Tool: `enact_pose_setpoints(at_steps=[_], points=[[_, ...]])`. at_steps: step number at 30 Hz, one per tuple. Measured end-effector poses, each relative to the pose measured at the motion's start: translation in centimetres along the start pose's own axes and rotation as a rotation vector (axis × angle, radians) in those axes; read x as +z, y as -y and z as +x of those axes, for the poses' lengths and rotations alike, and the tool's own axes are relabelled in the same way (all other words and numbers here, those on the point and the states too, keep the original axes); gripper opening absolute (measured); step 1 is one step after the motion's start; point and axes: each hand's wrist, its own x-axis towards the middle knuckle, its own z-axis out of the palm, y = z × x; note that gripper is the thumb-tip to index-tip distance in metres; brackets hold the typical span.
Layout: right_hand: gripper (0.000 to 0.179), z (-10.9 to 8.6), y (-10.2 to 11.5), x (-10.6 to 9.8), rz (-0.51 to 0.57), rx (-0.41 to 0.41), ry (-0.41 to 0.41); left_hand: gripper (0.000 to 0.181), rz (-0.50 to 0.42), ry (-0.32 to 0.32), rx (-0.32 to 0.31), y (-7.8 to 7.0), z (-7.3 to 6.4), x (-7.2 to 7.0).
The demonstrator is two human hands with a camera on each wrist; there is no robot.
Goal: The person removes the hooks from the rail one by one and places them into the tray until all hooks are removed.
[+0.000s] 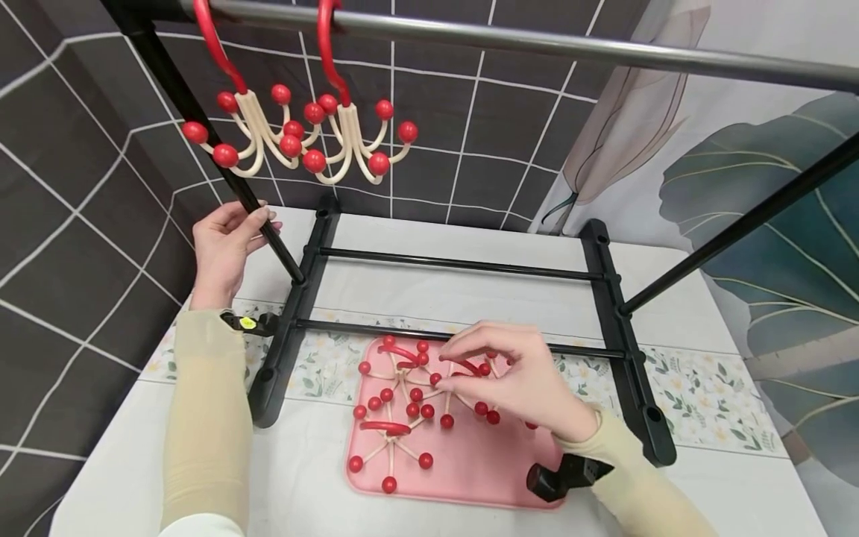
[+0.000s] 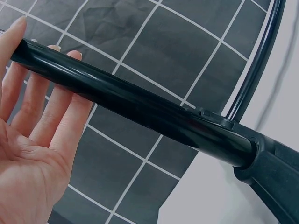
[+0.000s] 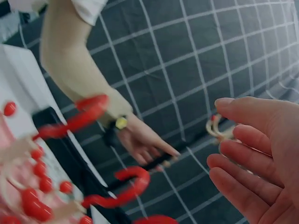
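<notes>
My left hand (image 1: pixel 223 250) holds a black upright pole (image 1: pixel 285 259) of the garment rack at the left. In the left wrist view its fingers (image 2: pixel 63 112) pass behind the pole and the thumb lies on the near side. My right hand (image 1: pixel 523 377) is over a pink tray (image 1: pixel 470 488), with thumb and fingers apart and nothing seen between them. Several multi-arm hooks with red tops and red ball ends lie on the tray, one hook (image 1: pixel 385 428) at its front left. The right hand partly hides others.
Two similar hooks, a left one (image 1: pixel 251 112) and a right one (image 1: pixel 347 119), hang side by side from the rack's metal rail (image 1: pixel 510 41). Black base feet (image 1: pixel 620 358) and crossbars (image 1: pixel 463 262) stand on the white table (image 1: pixel 295 477). A dark grid-patterned cloth hangs behind.
</notes>
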Motion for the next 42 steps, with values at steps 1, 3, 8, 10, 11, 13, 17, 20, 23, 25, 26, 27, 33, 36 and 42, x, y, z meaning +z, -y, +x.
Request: enact_pose_setpoints(at_steps=[1,3,8,10,11,13,17,20,23,25,26,27,33,36,42], points=[[0.035,0.1,0.0,-0.5,-0.011,0.014,-0.016,0.023,-0.001,0.000,0.001,0.0,0.0,0.0],[0.034,0.3,-0.1,-1.5,-0.033,0.041,-0.044,0.023,-0.001,0.001,0.002,0.1,-0.1,0.0],[0.032,0.7,-0.6,-3.8,-0.086,0.116,-0.132,0.024,0.002,0.025,0.002,0.0,0.0,-0.1],[0.032,0.9,-0.8,-4.7,-0.117,0.119,-0.166,0.024,0.007,0.033,0.002,-0.1,0.0,-0.2],[0.032,1.1,-0.9,-5.1,-0.131,0.115,-0.182,0.023,0.010,0.033,0.002,-0.2,0.1,-0.2],[0.032,1.6,-0.9,-5.8,-0.146,0.091,-0.212,0.023,0.013,0.034,0.005,-0.3,0.1,-0.3],[0.030,2.6,-0.9,-6.9,-0.092,0.024,-0.280,0.022,0.017,0.032,0.011,-0.4,0.1,-0.6],[0.028,3.5,-0.8,-7.4,-0.033,-0.015,-0.331,0.022,0.024,0.039,0.010,-0.5,0.0,-0.8],[0.028,4.5,-0.6,-7.6,-0.008,-0.032,-0.373,0.022,0.038,0.048,0.006,-0.6,-0.1,-1.0],[0.028,5.3,-0.3,-7.6,-0.018,-0.039,-0.392,0.022,0.048,0.054,0.003,-0.6,-0.2,-1.1],[0.028,5.8,0.0,-7.5,-0.030,-0.044,-0.398,0.022,0.048,0.054,0.001,-0.6,-0.2,-1.1],[0.028,6.4,0.3,-7.4,-0.031,-0.051,-0.401,0.022,0.048,0.054,0.000,-0.6,-0.3,-1.1],[0.028,9.9,3.1,-6.3,-0.108,-0.169,-0.364,0.029,0.029,0.072,-0.001,-0.5,0.0,-0.8],[0.027,12.0,4.6,-5.6,-0.142,-0.265,-0.316,0.028,0.013,0.079,0.005,-0.4,0.1,-0.8],[0.026,16.2,7.4,-4.5,-0.186,-0.368,-0.283,0.019,-0.006,0.082,0.015,-0.3,0.1,-0.7]])
